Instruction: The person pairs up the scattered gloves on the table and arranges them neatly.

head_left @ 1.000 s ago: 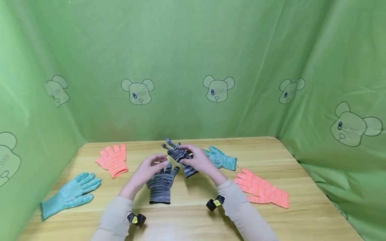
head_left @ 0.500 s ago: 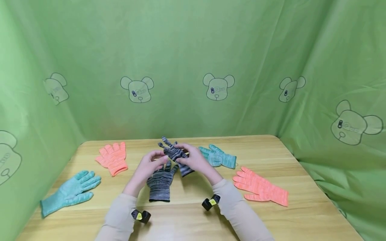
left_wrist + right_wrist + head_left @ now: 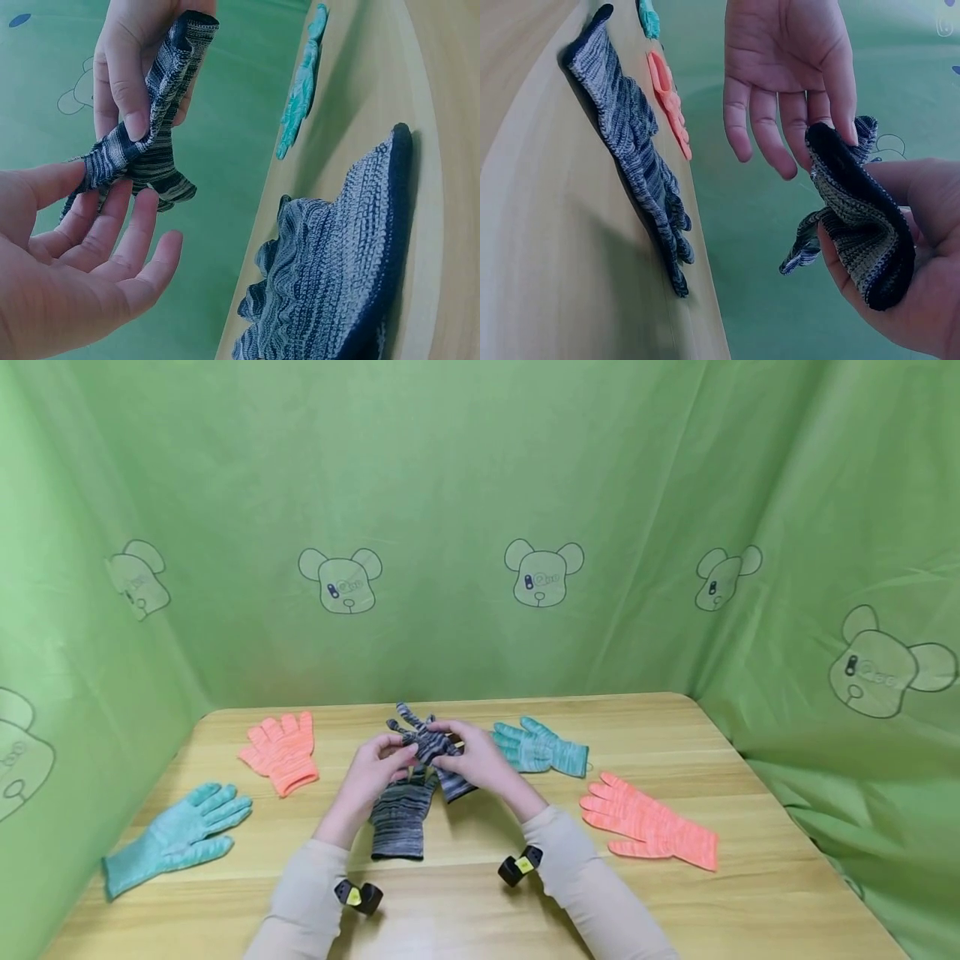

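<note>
Pinched at its finger end between thumb and finger of left hand (image 3: pixel 375 770), hard to tell how firmly; gripped around the body by right hand (image 3: pixel 468 756): grey striped glove (image 3: pixel 430 743), held above table (image 3: pixel 442 910) and second glove (image 3: pixel 399 822). Likely light, soft, stretchy; best taken near the cuff (image 3: pixel 862 225). Visible in right wrist view, not in head view: its folded mouth.

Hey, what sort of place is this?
Likely a makeshift recording booth: a green curtain printed with cartoon animal heads hangs behind and along both sides of a wooden table, and small black devices sit on both sleeves.
</note>
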Motion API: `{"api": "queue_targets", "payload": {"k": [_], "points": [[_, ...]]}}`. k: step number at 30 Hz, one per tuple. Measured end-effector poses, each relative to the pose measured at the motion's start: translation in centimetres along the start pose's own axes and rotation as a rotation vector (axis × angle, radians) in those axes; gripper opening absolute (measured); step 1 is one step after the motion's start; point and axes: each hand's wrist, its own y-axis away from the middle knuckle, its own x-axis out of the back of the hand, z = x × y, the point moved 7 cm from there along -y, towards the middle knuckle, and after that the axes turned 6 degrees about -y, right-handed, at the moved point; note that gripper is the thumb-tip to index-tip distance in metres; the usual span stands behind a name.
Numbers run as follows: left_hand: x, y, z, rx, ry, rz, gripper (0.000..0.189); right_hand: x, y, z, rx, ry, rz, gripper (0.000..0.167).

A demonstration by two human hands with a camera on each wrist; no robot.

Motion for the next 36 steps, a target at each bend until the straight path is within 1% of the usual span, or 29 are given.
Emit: {"api": "queue_targets", "payload": {"k": [3,8,15,17,22,30,36], "points": [[-0.01,-0.09,-0.08,0.002,0.008,0.008,0.022,-0.15,0.0,0.1,-0.002,-0.004,-0.005,0.047],[-0.03,-0.16,-0.21,0.008,0.019,0.003,0.022,-0.25,-0.05,0.28,-0.005,-0.01,-0.001,0.047],[0.1,-0.15,0.01,-0.007,0.057,-0.015,0.024,-0.25,-0.13,0.4,0.003,-0.03,0.012,0.049],[0.13,-0.09,0.08,-0.002,0.076,-0.021,0.023,-0.23,-0.13,0.45,0.001,-0.034,0.019,0.05],[0.23,-0.03,0.09,0.018,0.106,-0.013,0.022,-0.22,-0.15,0.75,-0.015,-0.051,0.032,0.054],[0.44,0.0,0.2,0.01,0.102,-0.014,0.026,-0.29,-0.21,0.98,-0.024,-0.143,0.027,0.057],[0.59,0.18,0.42,0.008,0.108,-0.01,0.025,-0.44,-0.08,0.97,-0.045,-0.269,0.018,0.057]]}}
